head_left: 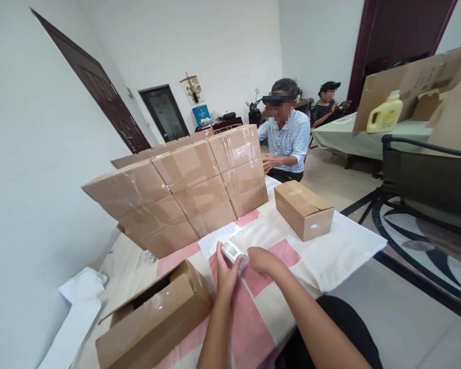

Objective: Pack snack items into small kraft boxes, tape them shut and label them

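Note:
My left hand (pixel 227 270) is closed around a small white box (pixel 232 251), its thumb along the near side and a finger along the far side. Close to the right end of that box is my right hand (pixel 259 260), with its fingers curled in; whether it pinches anything at the box's end is hidden. Just beyond the small box lies a white sheet with rows of small printed marks (pixel 211 243), flat on the pink and cream cloth (pixel 249 318).
A wall of taped cartons (pixel 192 179) stands across the table. An open carton (pixel 153 323) sits at front left, a closed carton (pixel 303 207) at right. A person in a light blue shirt (pixel 292 133) sits behind the wall. A yellow jug (pixel 384 114) stands on another table.

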`<state>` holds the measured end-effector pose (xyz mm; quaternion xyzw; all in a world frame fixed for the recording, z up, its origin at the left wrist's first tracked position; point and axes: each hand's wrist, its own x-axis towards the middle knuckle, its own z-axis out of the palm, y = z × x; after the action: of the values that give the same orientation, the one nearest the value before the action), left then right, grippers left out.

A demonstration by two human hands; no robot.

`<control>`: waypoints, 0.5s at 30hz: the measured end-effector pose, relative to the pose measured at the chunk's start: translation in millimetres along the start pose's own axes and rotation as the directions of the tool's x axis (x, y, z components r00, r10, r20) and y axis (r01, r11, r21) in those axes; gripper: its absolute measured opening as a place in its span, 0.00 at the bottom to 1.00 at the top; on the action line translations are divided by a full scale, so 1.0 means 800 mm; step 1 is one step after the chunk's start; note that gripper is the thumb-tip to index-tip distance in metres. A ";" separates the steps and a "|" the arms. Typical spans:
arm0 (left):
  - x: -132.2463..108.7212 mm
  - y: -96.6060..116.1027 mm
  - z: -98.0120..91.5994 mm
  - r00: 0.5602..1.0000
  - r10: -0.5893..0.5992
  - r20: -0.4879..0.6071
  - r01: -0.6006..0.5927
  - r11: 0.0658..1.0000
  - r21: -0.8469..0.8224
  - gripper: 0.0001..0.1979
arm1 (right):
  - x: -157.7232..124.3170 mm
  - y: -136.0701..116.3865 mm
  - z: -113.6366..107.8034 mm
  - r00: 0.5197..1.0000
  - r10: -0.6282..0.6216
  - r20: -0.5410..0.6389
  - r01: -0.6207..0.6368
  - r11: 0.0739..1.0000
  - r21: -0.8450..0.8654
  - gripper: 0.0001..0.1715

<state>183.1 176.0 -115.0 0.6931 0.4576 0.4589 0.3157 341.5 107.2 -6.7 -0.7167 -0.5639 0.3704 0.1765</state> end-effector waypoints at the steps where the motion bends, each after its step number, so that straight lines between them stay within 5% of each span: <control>1: 0.002 -0.003 0.000 1.000 0.002 -0.009 -0.002 1.000 -0.014 0.42 | -0.004 0.002 -0.011 1.000 -0.018 -0.021 0.019 0.999 0.039 0.07; 7: 0.002 -0.005 -0.004 1.000 0.014 -0.018 -0.014 1.000 -0.002 0.33 | -0.017 0.009 -0.055 0.964 -0.137 -0.226 0.200 0.937 0.285 0.03; 11: -0.003 0.006 -0.008 0.997 0.059 -0.054 -0.055 0.996 0.065 0.28 | -0.018 -0.003 -0.052 0.909 -0.173 -0.379 0.346 0.819 0.458 0.03; 15: -0.012 0.025 -0.015 0.987 0.116 -0.112 -0.104 0.989 0.104 0.25 | -0.022 -0.013 -0.041 0.919 -0.181 -0.350 0.351 0.780 0.518 0.02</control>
<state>176.9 159.4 -96.9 0.7038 0.4583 0.4925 0.2281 356.7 99.4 28.1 -0.5877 -0.4922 0.3873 0.5121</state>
